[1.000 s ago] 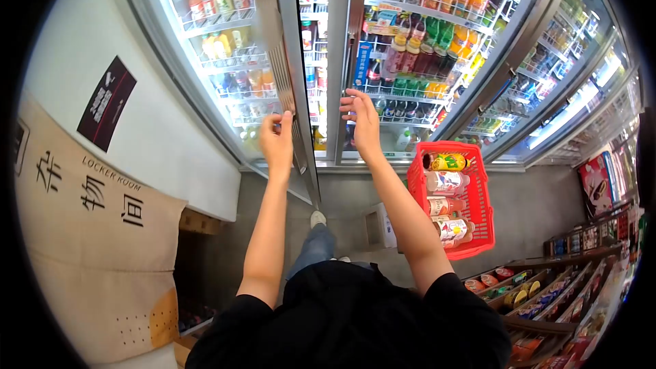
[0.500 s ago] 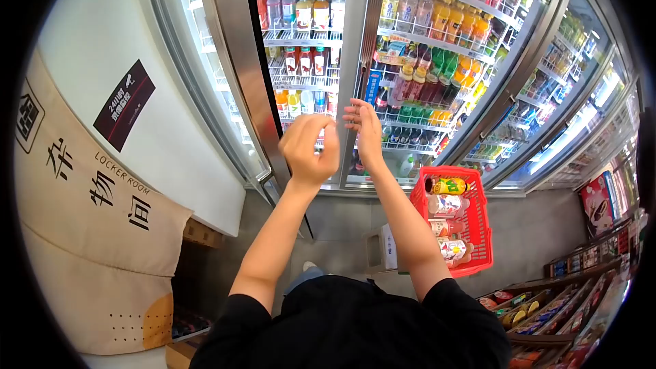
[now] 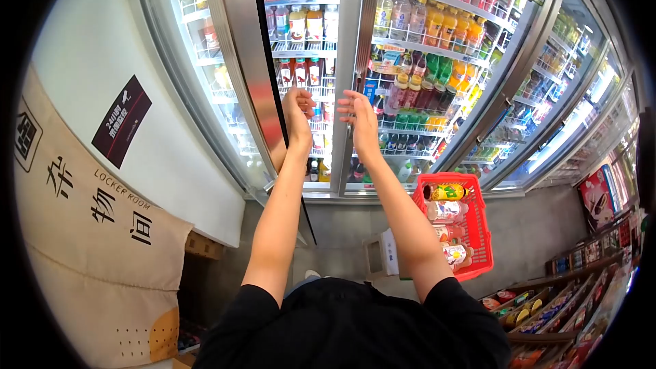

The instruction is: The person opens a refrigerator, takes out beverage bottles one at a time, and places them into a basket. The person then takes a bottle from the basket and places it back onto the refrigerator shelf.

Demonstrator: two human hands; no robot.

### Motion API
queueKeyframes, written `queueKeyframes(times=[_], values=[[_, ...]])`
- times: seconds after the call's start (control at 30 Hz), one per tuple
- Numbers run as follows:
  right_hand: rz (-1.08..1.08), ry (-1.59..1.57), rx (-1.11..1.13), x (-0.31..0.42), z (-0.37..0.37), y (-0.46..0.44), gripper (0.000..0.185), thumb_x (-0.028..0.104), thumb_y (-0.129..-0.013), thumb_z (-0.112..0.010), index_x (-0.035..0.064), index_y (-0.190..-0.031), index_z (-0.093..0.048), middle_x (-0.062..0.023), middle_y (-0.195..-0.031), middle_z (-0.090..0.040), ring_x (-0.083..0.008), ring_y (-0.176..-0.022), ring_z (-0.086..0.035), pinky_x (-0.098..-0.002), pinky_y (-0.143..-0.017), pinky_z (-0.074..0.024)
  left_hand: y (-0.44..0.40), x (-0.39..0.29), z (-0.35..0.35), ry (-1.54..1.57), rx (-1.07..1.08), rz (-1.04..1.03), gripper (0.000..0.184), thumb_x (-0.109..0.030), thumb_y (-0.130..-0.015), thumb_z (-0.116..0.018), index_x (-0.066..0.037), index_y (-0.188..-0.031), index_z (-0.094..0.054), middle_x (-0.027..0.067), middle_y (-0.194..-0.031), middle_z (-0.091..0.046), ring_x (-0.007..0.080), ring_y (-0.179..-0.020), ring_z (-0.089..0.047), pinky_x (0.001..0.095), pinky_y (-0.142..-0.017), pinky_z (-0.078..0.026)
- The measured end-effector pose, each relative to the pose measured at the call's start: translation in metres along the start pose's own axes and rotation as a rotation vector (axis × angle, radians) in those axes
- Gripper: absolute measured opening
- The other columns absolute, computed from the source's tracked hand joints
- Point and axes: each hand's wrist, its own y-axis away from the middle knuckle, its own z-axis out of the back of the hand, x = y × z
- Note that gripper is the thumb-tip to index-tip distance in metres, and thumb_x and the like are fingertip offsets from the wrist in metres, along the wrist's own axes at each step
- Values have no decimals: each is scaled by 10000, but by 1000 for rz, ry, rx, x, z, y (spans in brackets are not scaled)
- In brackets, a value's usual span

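Observation:
Both my arms reach forward toward the lit drinks fridge. My left hand [image 3: 298,115] is raised by the edge of the swung-open fridge door [image 3: 242,41], its fingers extended and slightly curved with nothing in them. Facing it across a gap, my right hand [image 3: 362,121] has its fingers apart and the palm turned inward, also empty. Between and beyond the hands, red-labelled bottles [image 3: 300,72] stand on a wire shelf. Neither hand visibly touches a bottle.
At right on the floor sits a red basket [image 3: 483,232] with several bottles lying in it, beside a pale box [image 3: 380,254]. Closed glass doors [image 3: 526,123] continue rightward. A beige curtain [image 3: 102,260] hangs at left; snack shelves [image 3: 547,307] stand lower right.
My left hand has opened from a loosely closed shape and turned its palm inward, moving slightly left and up. My right hand has shifted slightly. The view has moved a little.

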Motion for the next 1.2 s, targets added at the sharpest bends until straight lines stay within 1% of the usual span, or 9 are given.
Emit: queueKeyframes(times=[0.17,0.4,0.47,0.63,0.77,0.8,1.0,1.07,1.2], values=[[47,-17,75,2,-23,-20,397,321,-1051,-374,29,-1230,-576,-93,-1056,-649,-148,-911,-600,-287,-769,-481,8,-7,19,32,-88,-35,369,-409,-934,-459,-57,-931,-572,52,-732,-585,130,-585,-536,255,-592,-409],[35,-61,212,3,-67,-37,421,355,-1050,-358,40,-1235,-567,-97,-1088,-643,-161,-950,-598,-305,-809,-481,35,-47,81,30,-254,-158,360,-378,-941,-469,-40,-943,-593,72,-730,-591,142,-574,-546,261,-567,-427],[23,-79,252,4,-81,-42,417,354,-1051,-356,41,-1236,-561,-98,-1092,-638,-163,-960,-594,-308,-811,-477,39,-61,105,1,-326,-234,347,-346,-956,-434,-44,-933,-603,61,-732,-599,145,-563,-544,257,-558,-430],[0,-130,334,-10,-112,-67,407,346,-1050,-365,40,-1233,-563,-94,-1076,-640,-152,-941,-593,-298,-799,-484,29,-97,146,-50,-460,-253,332,-337,-955,-413,-72,-906,-608,36,-719,-599,121,-616,-547,255,-622,-442],[-9,-129,355,-26,-136,-95,425,361,-1043,-373,38,-1242,-564,-98,-1090,-636,-155,-950,-596,-298,-807,-488,-19,-102,155,-126,-359,-158,338,-354,-945,-483,-64,-847,-625,40,-718,-626,110,-598,-570,245,-588,-428],[-2,-97,355,-30,-141,-102,452,385,-1036,-370,33,-1251,-556,-104,-1108,-630,-167,-966,-598,-306,-820,-486,-36,-101,156,-187,-304,-131,382,-424,-956,-472,-85,-855,-619,34,-720,-625,115,-628,-586,251,-599,-443],[-5,-42,372,-58,-173,-160,415,351,-1036,-382,42,-1254,-555,-89,-1115,-626,-157,-980,-592,-296,-823,-483,-147,-102,149,-278,-101,-88,340,-382,-966,-476,-90,-848,-602,30,-761,-621,111,-667,-578,266,-639,-439],[7,-25,360,-68,-184,-187,357,294,-1046,-389,53,-1244,-562,-101,-1079,-642,-152,-924,-605,-289,-791,-499,-179,-106,145,-278,-49,-86,335,-352,-955,-483,-65,-840,-612,44,-749,-627,117,-643,-574,267,-627,-437],[31,-51,340,-74,-209,-235,385,320,-1044,-391,41,-1253,-553,-99,-1106,-643,-159,-939,-596,-299,-811,-495,-238,-114,153,-232,-4,-119,332,-352,-953,-484,-66,-847,-615,46,-767,-626,119,-664,-579,269,-646,-443]])
